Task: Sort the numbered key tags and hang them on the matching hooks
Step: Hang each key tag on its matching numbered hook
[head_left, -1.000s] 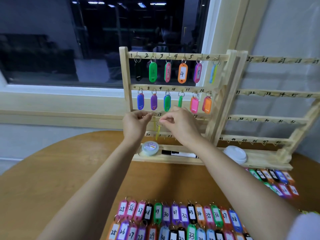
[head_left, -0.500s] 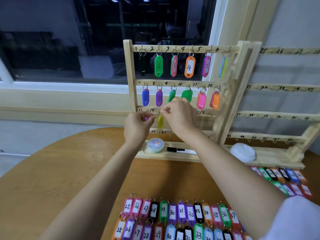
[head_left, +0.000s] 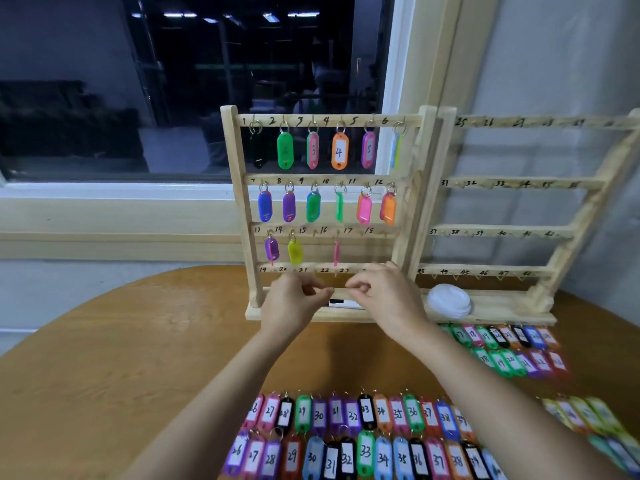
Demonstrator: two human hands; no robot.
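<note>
A dark window [head_left: 173, 81] fills the upper left of the frame, with a pale wall to its right. Below lies a round wooden tabletop [head_left: 121, 358].

In the head view, a wooden key rack [head_left: 239, 202] stands in the middle of the frame, and a second rack [head_left: 519, 183], numbered from 25 and bare of tags, stands to its right. On the first rack, the rows for 1 to 12 are full. In the third row hang a purple tag [head_left: 271, 248] under 13, a yellow tag [head_left: 294, 251] under 14 and a thin pink tag [head_left: 336, 252] near 16, seen edge-on. The hook 15 [head_left: 314, 233] between them is free.

The left hand [head_left: 292, 308] and the right hand [head_left: 386, 296] are side by side in front of the lowest rail, apart from each other. Their fingers are loosely curled, and I see no tag in either of them. A marker [head_left: 343, 302] and a white lid [head_left: 448, 301] lie on the base of the rack.

The unsorted tags lie flat on the tabletop. One double row [head_left: 363, 415], marked 26 to 39, is at the bottom centre. A blurred group [head_left: 498, 337], which seems to begin with 17, lies lower right of the hands, so the right hand is nearer to it. The long axes of the tags point away from the person, with the rings at the far end. Probably the next tag comes from this group. I cannot read a 15 anywhere.
</note>
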